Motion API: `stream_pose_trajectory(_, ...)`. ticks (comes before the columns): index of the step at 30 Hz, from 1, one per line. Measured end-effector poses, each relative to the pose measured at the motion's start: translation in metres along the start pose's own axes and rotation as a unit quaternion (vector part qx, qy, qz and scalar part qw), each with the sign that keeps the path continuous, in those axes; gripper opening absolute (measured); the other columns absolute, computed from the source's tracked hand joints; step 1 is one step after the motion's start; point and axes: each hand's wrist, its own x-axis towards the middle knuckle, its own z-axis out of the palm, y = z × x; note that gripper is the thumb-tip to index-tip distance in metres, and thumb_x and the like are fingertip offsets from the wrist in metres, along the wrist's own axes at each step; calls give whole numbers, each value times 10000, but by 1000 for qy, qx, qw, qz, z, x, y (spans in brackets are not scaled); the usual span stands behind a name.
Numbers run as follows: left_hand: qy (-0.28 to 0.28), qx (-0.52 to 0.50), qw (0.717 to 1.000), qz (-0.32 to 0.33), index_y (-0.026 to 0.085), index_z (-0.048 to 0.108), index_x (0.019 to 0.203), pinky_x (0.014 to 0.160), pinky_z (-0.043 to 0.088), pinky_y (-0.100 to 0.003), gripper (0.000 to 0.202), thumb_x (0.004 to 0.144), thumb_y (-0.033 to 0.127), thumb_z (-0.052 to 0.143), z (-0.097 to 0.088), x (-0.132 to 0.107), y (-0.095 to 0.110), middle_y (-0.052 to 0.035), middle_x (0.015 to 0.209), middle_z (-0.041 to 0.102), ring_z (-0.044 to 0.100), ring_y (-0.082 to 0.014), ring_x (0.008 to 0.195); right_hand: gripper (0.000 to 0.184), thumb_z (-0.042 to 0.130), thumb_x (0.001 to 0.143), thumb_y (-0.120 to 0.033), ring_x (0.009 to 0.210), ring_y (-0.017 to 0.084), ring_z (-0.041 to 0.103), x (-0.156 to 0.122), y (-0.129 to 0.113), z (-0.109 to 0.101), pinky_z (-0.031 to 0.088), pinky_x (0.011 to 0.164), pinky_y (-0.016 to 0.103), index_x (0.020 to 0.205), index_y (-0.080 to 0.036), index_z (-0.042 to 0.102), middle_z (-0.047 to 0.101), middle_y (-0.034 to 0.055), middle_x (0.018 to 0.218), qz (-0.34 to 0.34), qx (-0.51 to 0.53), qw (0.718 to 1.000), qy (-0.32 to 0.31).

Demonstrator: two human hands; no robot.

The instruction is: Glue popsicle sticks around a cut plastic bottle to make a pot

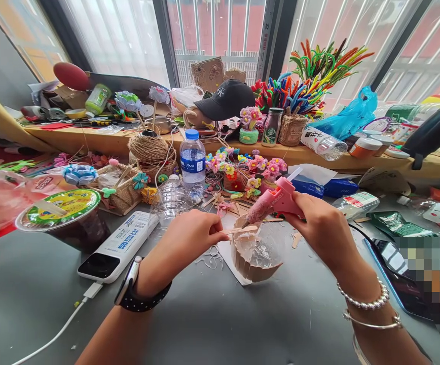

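Note:
My left hand (189, 237) pinches a flat wooden stick (243, 229) and holds it level over a small round container (254, 256) whose outside is lined with upright wooden sticks. My right hand (321, 227) grips a pink glue gun (275, 201), its nozzle angled down onto the stick's far end. The container rests on a white sheet (225, 252) on the grey table (220, 314).
A white power bank (119, 247) with a cable lies to the left, beside a lidded bowl (62, 213). Behind stand a water bottle (192, 158), a twine spool (149, 148), paper flowers and pipe cleaners (315, 71). A phone (395, 276) lies at the right.

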Motion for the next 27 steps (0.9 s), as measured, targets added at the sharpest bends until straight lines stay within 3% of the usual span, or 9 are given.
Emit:
stream_pose_trajectory(8,-6,-7,1000,3,193,598,665,486,290,-215,251,775,390,489,0,0,-2,1,637,641,547,-143,583,198,504,790,-286,580,182,560,-1,3,-1,383,502,276,824,-110,588,613,62,659,12,-11,1000,1)
stream_pose_trajectory(20,-6,-14,1000,2,194,601,658,480,286,-212,247,767,389,496,0,0,-2,2,621,636,541,-137,559,213,468,804,-285,595,186,571,-1,4,1,391,504,277,858,-119,590,625,67,681,19,-6,1000,-6)
stream_pose_trajectory(27,1,-10,1000,4,191,603,655,470,279,-212,252,766,390,496,1,0,-2,1,622,631,533,-129,550,263,465,804,-268,648,188,596,-2,9,2,431,532,277,982,-115,583,652,95,769,19,8,1000,14)
